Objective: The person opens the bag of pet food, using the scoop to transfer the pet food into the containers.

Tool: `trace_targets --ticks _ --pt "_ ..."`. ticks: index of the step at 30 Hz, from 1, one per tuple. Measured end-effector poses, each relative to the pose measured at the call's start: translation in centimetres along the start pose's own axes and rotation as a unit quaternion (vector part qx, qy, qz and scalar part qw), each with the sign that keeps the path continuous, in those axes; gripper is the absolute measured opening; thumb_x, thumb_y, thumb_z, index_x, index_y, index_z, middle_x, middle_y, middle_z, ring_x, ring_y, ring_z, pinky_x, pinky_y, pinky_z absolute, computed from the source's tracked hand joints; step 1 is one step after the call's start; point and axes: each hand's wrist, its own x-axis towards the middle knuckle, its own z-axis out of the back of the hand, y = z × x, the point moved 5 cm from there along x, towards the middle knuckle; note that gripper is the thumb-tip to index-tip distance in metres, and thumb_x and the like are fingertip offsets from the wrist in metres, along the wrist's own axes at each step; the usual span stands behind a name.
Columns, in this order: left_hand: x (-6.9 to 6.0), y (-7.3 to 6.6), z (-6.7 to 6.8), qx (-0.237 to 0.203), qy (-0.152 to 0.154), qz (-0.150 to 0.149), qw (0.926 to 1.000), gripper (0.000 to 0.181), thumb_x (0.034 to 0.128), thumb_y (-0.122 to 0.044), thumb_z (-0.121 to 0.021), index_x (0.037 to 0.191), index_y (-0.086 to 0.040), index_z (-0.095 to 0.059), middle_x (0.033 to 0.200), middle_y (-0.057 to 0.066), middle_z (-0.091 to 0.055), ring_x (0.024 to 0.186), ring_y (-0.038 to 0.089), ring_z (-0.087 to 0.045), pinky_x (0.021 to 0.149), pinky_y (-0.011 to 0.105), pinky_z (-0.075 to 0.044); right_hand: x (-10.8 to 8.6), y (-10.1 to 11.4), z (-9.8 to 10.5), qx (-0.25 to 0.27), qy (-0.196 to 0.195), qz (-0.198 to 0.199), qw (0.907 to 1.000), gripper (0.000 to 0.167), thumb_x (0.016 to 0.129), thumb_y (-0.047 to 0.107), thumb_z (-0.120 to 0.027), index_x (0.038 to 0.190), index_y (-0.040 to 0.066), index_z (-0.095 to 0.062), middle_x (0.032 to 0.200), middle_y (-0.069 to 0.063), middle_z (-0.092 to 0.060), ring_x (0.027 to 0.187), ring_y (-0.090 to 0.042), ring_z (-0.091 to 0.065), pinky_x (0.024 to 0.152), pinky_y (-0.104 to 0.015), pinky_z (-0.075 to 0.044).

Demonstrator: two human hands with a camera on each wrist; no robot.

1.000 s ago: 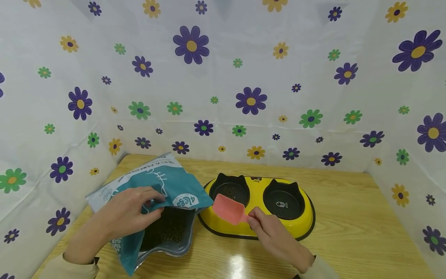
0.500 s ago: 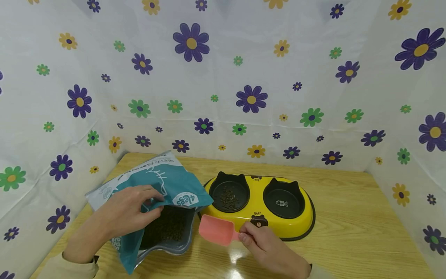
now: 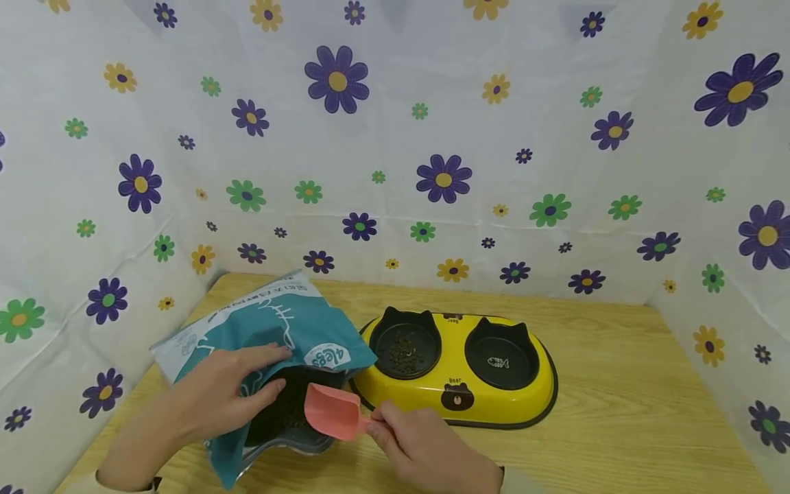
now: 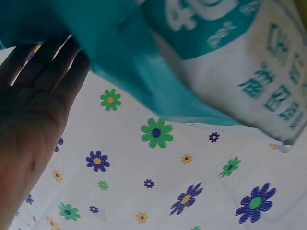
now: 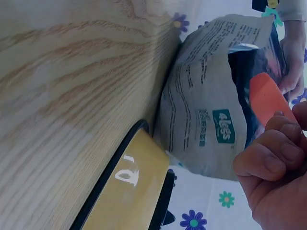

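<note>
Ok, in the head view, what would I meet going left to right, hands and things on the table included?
Left hand → pink scoop → black bowl with brown pellets → black fish-print bowl.

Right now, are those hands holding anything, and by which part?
The right hand holds the pink scoop by its handle. The left hand only touches the bag at its opening, with no clear grip.

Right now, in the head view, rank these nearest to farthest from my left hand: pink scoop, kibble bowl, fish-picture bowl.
1. Pink scoop: right of your left hand, by the bag.
2. Kibble bowl: farther right, left side of the yellow stand.
3. Fish-picture bowl: the stand's right side.
</note>
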Motion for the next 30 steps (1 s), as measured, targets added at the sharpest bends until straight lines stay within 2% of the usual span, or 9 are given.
trace_targets --ticks 5,9,11,15,17,19,22,25,30 --pt "-1.1 0.5 -1.1 -0.009 0.0 0.01 0.9999 0.047 0.1013 -0.035 -0.064 0.147 -0.029 -0.057 0.145 0.002 -0.063 0.13 0.032 -0.063 0.098 0.056 -0.054 0.8 0.6 -0.8 -0.066 -0.004 -0.005 0.9978 0.026 0.112 0.037 -0.039 0.106 0.018 -0.057 0.068 0.012 -0.039 0.051 0.004 -0.033 0.049 -0.012 -0.029" --pt "-1.5 1.0 -1.4 -0.01 -0.007 0.007 0.9999 0.048 0.1023 -0.034 -0.062 0.149 -0.034 -0.054 0.149 0.003 -0.059 0.132 0.036 -0.06 0.098 0.061 -0.052 1.7 1.3 -1.4 -0.171 -0.015 -0.011 0.985 0.027 0.111 0.038 -0.04 0.106 0.018 -0.058 0.065 0.012 -0.036 0.047 0.002 -0.031 0.044 -0.013 -0.024" --pt "-1.7 1.1 -1.5 -0.009 -0.01 0.008 0.9999 0.047 0.1027 -0.033 -0.061 0.149 -0.036 -0.053 0.151 0.003 -0.058 0.133 0.038 -0.059 0.098 0.063 -0.051 2.2 1.9 -1.8 -0.236 -0.024 -0.002 0.9714 0.027 0.11 0.039 -0.042 0.106 0.018 -0.058 0.064 0.012 -0.037 0.046 0.001 -0.03 0.042 -0.013 -0.021" --pt "-1.9 1.4 -1.9 -0.008 -0.012 0.015 0.9998 0.047 0.1037 -0.035 -0.059 0.15 -0.04 -0.051 0.153 0.001 -0.055 0.137 0.039 -0.055 0.103 0.066 -0.045 2.8 3.0 -2.6 -0.353 -0.079 0.059 0.9304 0.02 0.105 0.037 -0.055 0.108 0.018 -0.06 0.067 0.011 -0.046 0.049 -0.001 -0.028 0.044 -0.011 -0.014" --pt "-2.0 1.5 -2.0 -0.011 -0.015 0.017 0.9997 0.047 0.1037 -0.035 -0.059 0.15 -0.041 -0.051 0.154 0.001 -0.054 0.14 0.041 -0.051 0.107 0.069 -0.038 2.9 3.4 -2.9 -0.393 -0.112 0.082 0.909 0.021 0.102 0.036 -0.063 0.11 0.017 -0.061 0.069 0.01 -0.049 0.049 -0.002 -0.026 0.045 -0.011 -0.011" --pt "-2.0 1.6 -2.1 -0.017 -0.018 0.02 0.9995 0.048 0.1036 -0.034 -0.059 0.15 -0.042 -0.05 0.154 0.002 -0.054 0.142 0.042 -0.048 0.11 0.074 -0.03 3.1 3.5 -3.1 -0.413 -0.134 0.086 0.8966 0.023 0.099 0.035 -0.068 0.112 0.017 -0.062 0.069 0.008 -0.048 0.049 -0.003 -0.024 0.045 -0.012 -0.009" --pt "-2.0 1.6 -2.2 -0.026 -0.019 0.016 0.9994 0.048 0.104 -0.031 -0.058 0.151 -0.041 -0.05 0.155 0.004 -0.053 0.143 0.044 -0.046 0.109 0.077 -0.027 3.4 3.2 -3.4 -0.431 -0.134 0.071 0.8895 0.023 0.099 0.033 -0.068 0.114 0.017 -0.062 0.07 0.007 -0.046 0.049 -0.005 -0.024 0.044 -0.013 -0.01" --pt "-2.1 1.8 -2.3 -0.026 -0.008 0.021 0.9994 0.049 0.1058 -0.03 -0.055 0.153 -0.041 -0.046 0.157 0.003 -0.05 0.145 0.041 -0.045 0.109 0.074 -0.031 3.7 2.8 -4.0 -0.442 -0.118 0.061 0.887 0.023 0.1 0.032 -0.068 0.116 0.018 -0.062 0.072 0.007 -0.049 0.05 -0.005 -0.028 0.043 -0.013 -0.014" --pt "-2.3 1.8 -2.4 -0.017 -0.005 0.02 0.9996 0.05 0.107 -0.029 -0.052 0.155 -0.039 -0.043 0.158 0.003 -0.049 0.145 0.039 -0.046 0.111 0.069 -0.034 4.1 2.7 -4.9 -0.428 -0.108 0.062 0.8951 0.018 0.101 0.032 -0.066 0.112 0.018 -0.062 0.073 0.008 -0.055 0.049 -0.003 -0.034 0.041 -0.013 -0.018"
